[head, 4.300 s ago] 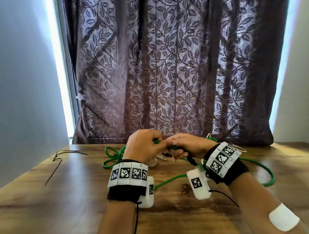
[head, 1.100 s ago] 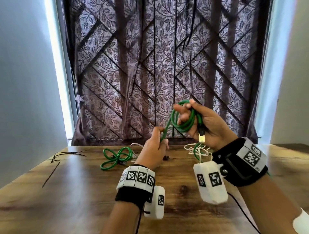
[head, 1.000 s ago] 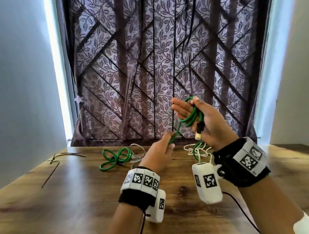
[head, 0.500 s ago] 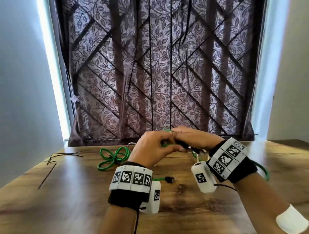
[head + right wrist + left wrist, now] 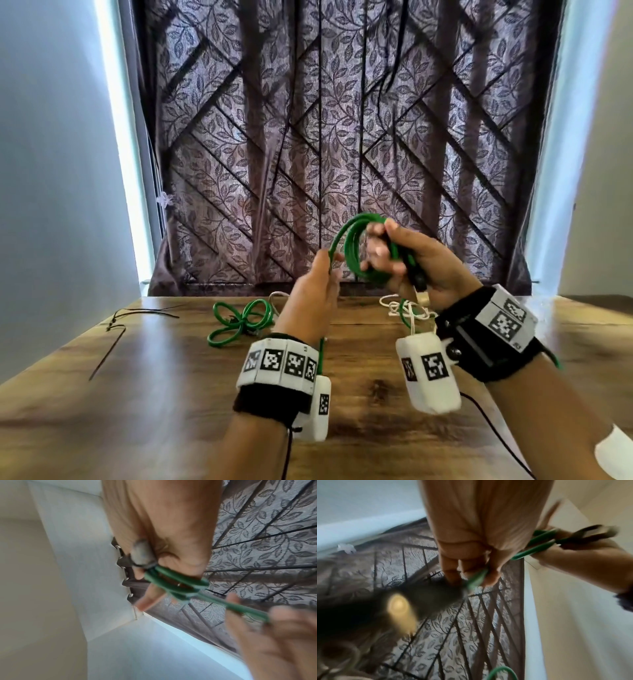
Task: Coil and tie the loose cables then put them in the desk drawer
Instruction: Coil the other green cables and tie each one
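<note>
No word, brand or number can be read in any of the views. The only signs are black-and-white square code markers, printed on the white block bands and the white plastic camera housings worn on both wrists, and they carry patterns, not letters.

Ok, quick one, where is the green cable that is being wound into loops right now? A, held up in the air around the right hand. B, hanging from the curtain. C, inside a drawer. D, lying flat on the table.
A: the green cable is looped around the raised right hand, while the left hand pinches its free strand above the table.
</note>
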